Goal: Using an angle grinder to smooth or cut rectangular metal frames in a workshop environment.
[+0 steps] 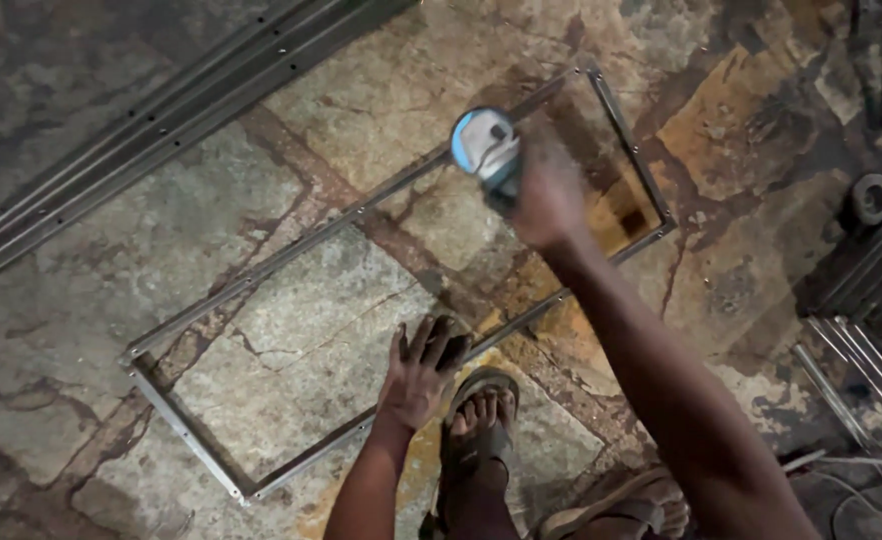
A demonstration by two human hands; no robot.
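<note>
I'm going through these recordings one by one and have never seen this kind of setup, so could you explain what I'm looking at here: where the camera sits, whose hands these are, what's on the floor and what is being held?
There is no machine here. The single picture comes from a camera worn on a person's head, looking down at their own two bare hands. The right hand grips a hand-held power tool, apparently an angle grinder, with a round blue and white head; it is blurred, and the head sits at the far long bar of a thin rectangular metal frame. That frame lies flat on a cracked stone floor. The left hand presses palm down on the near bar of the frame, beside the person's sandalled foot. Long metal rails lie at the upper left, and more metal rods at the right edge.
</note>
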